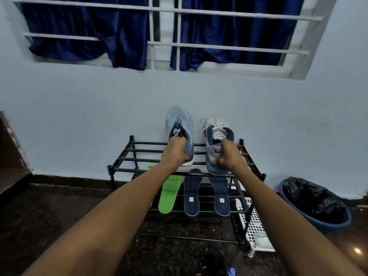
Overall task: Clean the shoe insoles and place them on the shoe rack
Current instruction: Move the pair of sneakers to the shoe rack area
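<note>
My left hand (176, 151) grips the heel collar of a light blue sneaker (182, 124) over the top shelf of a black metal shoe rack (127, 170). My right hand (229, 154) grips the heel of a white and grey sneaker (216, 136) on the same shelf. Both shoes point toe-up against the wall. On the lower shelf lie a green insole (169, 198) and two dark blue insoles, one in the middle (191, 194) and one to the right (220, 194). A second green insole (149, 167) shows partly behind my left forearm.
A white perforated plastic basket (256, 228) leans at the rack's right end. A blue bin lined with a black bag (318, 208) stands further right. A barred window with dark blue curtains (127, 36) is above. Dark speckled floor lies in front.
</note>
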`<state>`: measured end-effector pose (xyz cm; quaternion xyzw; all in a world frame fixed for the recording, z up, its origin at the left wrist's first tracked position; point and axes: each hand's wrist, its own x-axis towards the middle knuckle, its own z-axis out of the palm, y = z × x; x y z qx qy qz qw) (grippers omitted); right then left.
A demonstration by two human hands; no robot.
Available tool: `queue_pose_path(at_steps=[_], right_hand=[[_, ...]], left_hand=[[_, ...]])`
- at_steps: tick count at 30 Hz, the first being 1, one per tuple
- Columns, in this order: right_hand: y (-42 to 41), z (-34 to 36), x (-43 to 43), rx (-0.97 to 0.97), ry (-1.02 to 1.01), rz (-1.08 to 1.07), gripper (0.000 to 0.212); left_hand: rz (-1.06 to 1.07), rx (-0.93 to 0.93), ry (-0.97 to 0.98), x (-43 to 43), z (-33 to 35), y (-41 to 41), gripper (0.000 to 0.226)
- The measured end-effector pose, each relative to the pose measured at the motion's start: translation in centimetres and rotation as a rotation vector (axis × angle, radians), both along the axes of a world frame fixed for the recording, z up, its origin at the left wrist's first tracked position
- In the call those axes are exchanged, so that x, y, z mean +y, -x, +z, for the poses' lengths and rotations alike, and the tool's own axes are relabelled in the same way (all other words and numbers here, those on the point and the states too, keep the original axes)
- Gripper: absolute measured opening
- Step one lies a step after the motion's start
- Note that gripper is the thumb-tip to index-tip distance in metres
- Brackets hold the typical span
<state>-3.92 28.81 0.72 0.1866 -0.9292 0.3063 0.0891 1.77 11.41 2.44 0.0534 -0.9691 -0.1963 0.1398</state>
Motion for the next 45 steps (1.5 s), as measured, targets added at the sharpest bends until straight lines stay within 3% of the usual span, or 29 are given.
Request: queue_pose_path(at_steps=[4, 8, 16, 22, 26, 34, 45], right_hand=[[-2.3, 0.3, -4.5, 0.033, 0.000, 0.087, 0.053], [-5.6, 0.9, -9.8, 0.070, -0.071, 0.185, 0.037], [-12.2, 0.3, -22.4, 0.144, -0.103, 0.417, 0.035], [-17.1, -2.3, -30.5, -0.022, -0.084, 0.573, 0.035], [-19.3, -5.9, -35.0, 0.012, -0.220, 0.621, 0.041], [-20.8, -15.9, -39.1, -0.118, -0.403, 0.676, 0.044], [-20.7, -28.6, -36.8, -0.292, -0.527, 0.649, 0.030]], left_hand=[[0.095, 0.025, 0.031, -4.0, 0.7, -4.0, 0.030], [0.211, 0.017, 0.038, -8.9, 0.5, -8.6, 0.029], [0.458, -0.059, 0.077, -19.9, -0.9, -19.0, 0.025], [0.615, -0.144, 0.092, -25.6, -5.6, -25.5, 0.024], [0.683, -0.211, 0.011, -28.0, -10.1, -28.3, 0.024], [0.731, -0.352, -0.054, -29.7, -20.7, -30.1, 0.025], [0.672, -0.451, -0.251, -26.4, -30.4, -29.9, 0.029]])
